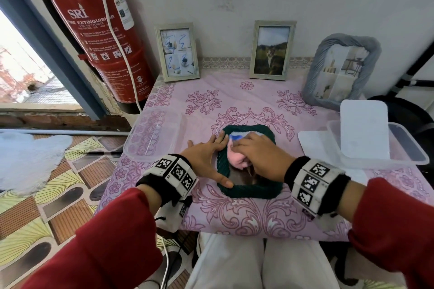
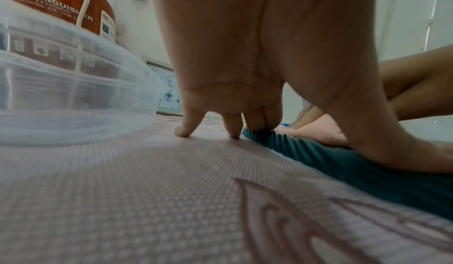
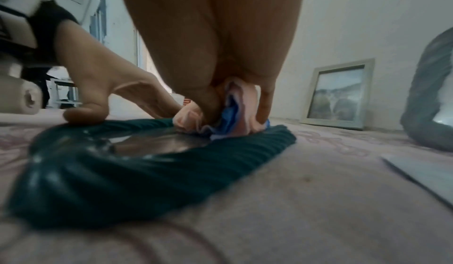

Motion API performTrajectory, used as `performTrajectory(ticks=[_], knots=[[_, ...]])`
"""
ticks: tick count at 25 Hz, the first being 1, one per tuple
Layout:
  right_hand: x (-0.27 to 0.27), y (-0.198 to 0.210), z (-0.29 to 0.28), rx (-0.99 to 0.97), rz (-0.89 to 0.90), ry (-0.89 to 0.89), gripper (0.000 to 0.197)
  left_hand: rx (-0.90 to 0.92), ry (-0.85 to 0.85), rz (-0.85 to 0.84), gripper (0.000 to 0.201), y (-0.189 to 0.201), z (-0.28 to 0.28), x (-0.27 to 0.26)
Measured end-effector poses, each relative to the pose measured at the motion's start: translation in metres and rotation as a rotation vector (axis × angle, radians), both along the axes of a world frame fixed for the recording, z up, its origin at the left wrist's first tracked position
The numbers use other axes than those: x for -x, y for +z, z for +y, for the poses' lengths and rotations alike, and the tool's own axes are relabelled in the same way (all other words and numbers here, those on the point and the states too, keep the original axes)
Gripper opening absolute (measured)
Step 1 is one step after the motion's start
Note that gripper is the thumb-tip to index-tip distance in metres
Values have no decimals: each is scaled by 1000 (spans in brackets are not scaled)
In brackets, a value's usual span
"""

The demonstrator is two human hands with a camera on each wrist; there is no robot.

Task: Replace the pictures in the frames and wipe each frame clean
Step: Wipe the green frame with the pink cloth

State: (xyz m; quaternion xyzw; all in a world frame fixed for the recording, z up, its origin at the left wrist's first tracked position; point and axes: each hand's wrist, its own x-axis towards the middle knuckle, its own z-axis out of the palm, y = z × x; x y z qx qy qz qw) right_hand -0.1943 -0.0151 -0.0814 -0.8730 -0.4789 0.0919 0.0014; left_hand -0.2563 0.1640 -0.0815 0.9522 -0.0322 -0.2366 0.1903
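Now the right hand (image 1: pixel 259 155), bunched around the cloth (image 1: pixel 237 159), rubs the green frame (image 1: pixel 253 189) lying flat, long axis running away; left hand (image 1: pixel 206 159), fingers straight, pins its left edge.

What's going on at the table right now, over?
Left hand flat, pinning green frame. Right hand holds pink cloth, wiping the glass. Nothing in the way.

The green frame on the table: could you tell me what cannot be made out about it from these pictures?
- Its picture: in the head view the right hand and pink cloth cover the green frame's glass.
- Glass in the right wrist view: only blurred reflections.
- Far edge in the left wrist view: hidden behind the left hand.
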Motion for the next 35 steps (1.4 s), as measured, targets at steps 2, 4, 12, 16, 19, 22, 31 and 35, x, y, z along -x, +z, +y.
performTrajectory(ticks=[2,4,12,16,19,22,31,35], knots=[[14,0,-1,-26,10,45,51,6,9,3,123,0,-1,1],[28,1,-11,-63,48,86,52,2,10,1,123,1,0,2],[34,7,-67,46,-68,139,56,11,6,2,121,3,0,3],[1,12,-52,91,-122,54,50,7,1,10,121,3,0,3],[-12,10,-28,118,-103,17,56,-12,-10,17,121,4,-1,3],[-15,7,-13,92,-60,-2,59,-21,-11,24,121,6,-2,2],[-5,17,-22,-517,524,-339,40,-15,-6,27,119,9,-2,4],[-2,15,-36,-708,402,-422,28,5,3,24,119,8,-2,5]])
